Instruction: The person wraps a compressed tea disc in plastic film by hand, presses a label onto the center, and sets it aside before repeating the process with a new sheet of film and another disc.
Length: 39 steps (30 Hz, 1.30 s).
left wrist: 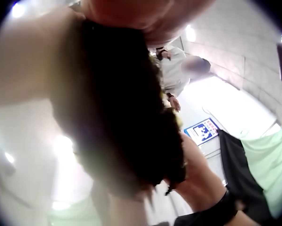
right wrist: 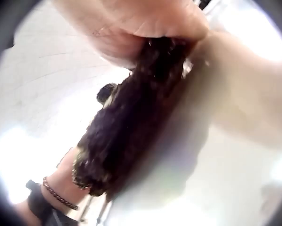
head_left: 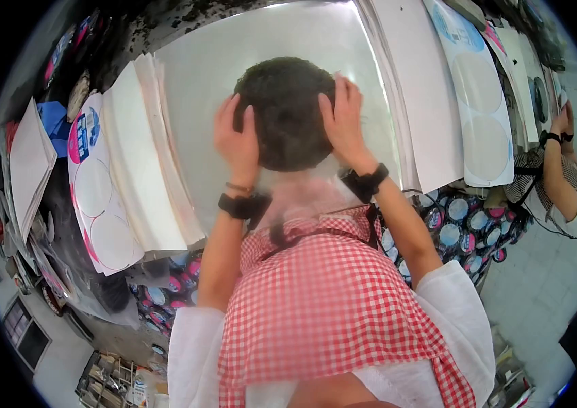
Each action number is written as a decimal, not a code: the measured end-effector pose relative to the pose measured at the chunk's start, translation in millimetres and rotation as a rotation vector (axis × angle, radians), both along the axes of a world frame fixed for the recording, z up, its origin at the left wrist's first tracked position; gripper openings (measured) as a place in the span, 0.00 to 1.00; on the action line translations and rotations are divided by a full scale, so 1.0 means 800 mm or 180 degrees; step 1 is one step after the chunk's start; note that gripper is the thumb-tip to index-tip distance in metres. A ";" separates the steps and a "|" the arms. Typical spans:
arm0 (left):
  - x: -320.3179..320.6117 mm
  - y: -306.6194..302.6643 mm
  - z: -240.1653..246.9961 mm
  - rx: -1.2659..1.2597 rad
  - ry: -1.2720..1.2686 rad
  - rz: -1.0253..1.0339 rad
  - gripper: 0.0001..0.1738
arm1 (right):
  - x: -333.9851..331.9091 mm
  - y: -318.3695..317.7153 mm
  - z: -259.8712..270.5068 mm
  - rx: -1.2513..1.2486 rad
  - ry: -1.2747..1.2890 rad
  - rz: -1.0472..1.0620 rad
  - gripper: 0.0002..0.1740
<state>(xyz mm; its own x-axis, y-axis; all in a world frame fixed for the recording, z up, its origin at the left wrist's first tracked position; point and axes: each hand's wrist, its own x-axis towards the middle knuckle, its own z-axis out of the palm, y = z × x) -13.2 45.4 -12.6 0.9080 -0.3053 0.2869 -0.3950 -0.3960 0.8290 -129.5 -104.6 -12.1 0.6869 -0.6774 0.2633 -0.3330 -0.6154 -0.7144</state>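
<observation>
The dark round stack (head_left: 286,112) looks matt on its face, rough and ragged along its edge. The tabletop (head_left: 196,64) is smooth and glossy, like polished metal. The pale sheets (head_left: 133,156) at left look like matt paper; the printed strip (head_left: 482,114) at right has smooth, plastic-looking round panels. The checked apron (head_left: 322,292) is matt woven cloth

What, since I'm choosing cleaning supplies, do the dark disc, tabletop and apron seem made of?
Dark disc: perhaps pressed dried seaweed, dull, with ragged edges; not certain. Tabletop: probably stainless steel, smooth and shiny, showing blurred reflections. Apron: matte cloth, maybe cotton, with red-and-white checks and soft folds.
</observation>
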 end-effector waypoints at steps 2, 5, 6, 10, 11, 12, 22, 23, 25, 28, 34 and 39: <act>0.007 0.000 -0.004 0.0083 -0.0119 -0.0018 0.19 | -0.009 0.009 0.034 -0.0975 0.0199 0.0165 0.31; 0.009 0.023 0.003 0.0419 -0.0183 -0.0239 0.21 | -0.028 0.021 0.028 -0.1439 0.0744 0.1862 0.31; 0.017 0.039 0.008 0.0531 -0.0474 -0.0295 0.21 | -0.025 0.022 0.023 -0.1459 0.0879 0.1717 0.27; -0.012 0.161 0.040 0.1954 -0.1063 -0.1751 0.24 | -0.016 0.025 0.017 -0.1618 0.0717 0.1532 0.27; -0.019 0.183 0.039 0.2637 -0.1406 -0.2231 0.25 | -0.012 0.028 0.014 -0.1643 0.0727 0.1474 0.27; -0.024 0.196 0.035 0.2668 -0.1308 -0.2426 0.26 | -0.010 0.031 0.013 -0.1649 0.0773 0.1452 0.27; -0.009 0.221 0.029 0.1781 -0.0085 -0.2834 0.08 | -0.003 0.035 0.012 -0.1766 0.0713 0.1423 0.26; -0.008 0.218 0.030 0.1637 0.0022 -0.2789 0.08 | -0.003 0.036 0.018 -0.1835 0.0701 0.1414 0.26; -0.003 0.212 0.043 0.1654 0.0072 -0.2881 0.08 | -0.004 0.037 0.021 -0.1797 0.0628 0.1539 0.26; 0.011 0.196 0.054 0.1851 0.0194 -0.2983 0.08 | 0.008 0.030 0.020 -0.1135 0.0370 0.1983 0.24; 0.002 0.059 0.117 0.2629 -0.0651 -0.0893 0.09 | 0.011 -0.028 0.063 0.0472 0.1207 0.3183 0.11; -0.064 0.003 0.042 0.1298 -0.0573 -0.0645 0.33 | 0.047 -0.063 0.041 0.0616 0.0969 0.3528 0.11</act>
